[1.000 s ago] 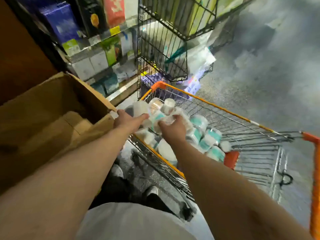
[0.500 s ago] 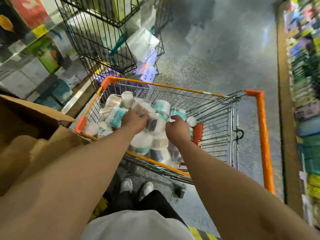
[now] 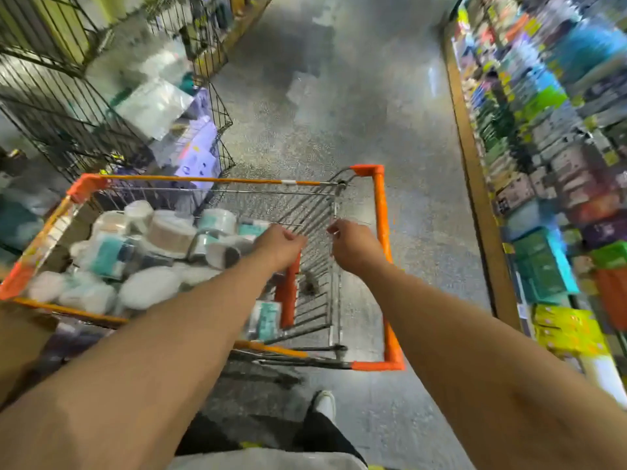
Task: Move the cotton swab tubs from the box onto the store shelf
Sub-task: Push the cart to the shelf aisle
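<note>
Hovering over the trolley (image 3: 203, 180) — left hand (image 3: 281, 246), right hand (image 3: 353, 247), both loosely curled, empty, beside the cotton swab tubs (image 3: 169, 232).

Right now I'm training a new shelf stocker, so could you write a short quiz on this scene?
1. True or false: the left hand and the right hand hold no cotton swab tubs.
2. Where do the cotton swab tubs lie? A) piled in the cart B) in the left hand C) in the right hand
3. Fill in: the cart's rim is coloured ____.
Key: 1 true; 2 A; 3 orange.
</note>
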